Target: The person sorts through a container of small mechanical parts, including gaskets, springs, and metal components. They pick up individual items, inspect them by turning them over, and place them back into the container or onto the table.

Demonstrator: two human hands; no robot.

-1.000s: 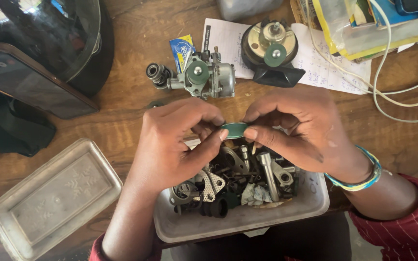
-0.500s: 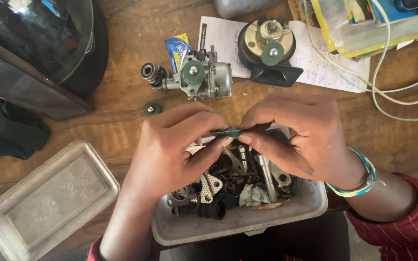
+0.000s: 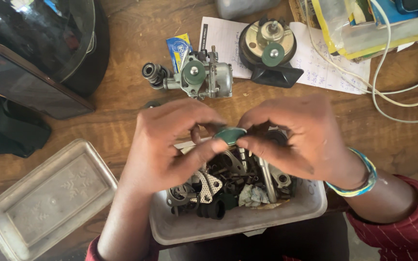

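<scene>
A small green disc-shaped part (image 3: pixel 230 135) is pinched between the fingertips of both hands. My left hand (image 3: pixel 170 145) holds its left edge, my right hand (image 3: pixel 298 137) its right edge, with a striped bracelet on that wrist. Both hands hover just over a grey plastic tub (image 3: pixel 247 220) filled with several metal parts, brackets and a dark rubber piece. Beyond the hands on the wooden table lies a metal carburettor (image 3: pixel 197 75) with a green cap.
A tub lid (image 3: pixel 44 200) lies at the lower left. A dark helmet (image 3: pixel 49 38) and a black tablet (image 3: pixel 22 79) sit at the upper left. A round black horn (image 3: pixel 269 50) rests on paper, with white cables (image 3: pixel 393 96) and books to the right.
Both hands stayed together over the tub, still working the green part between the fingertips. The view shifted slightly, so the table's things sit a little lower in the frame.
</scene>
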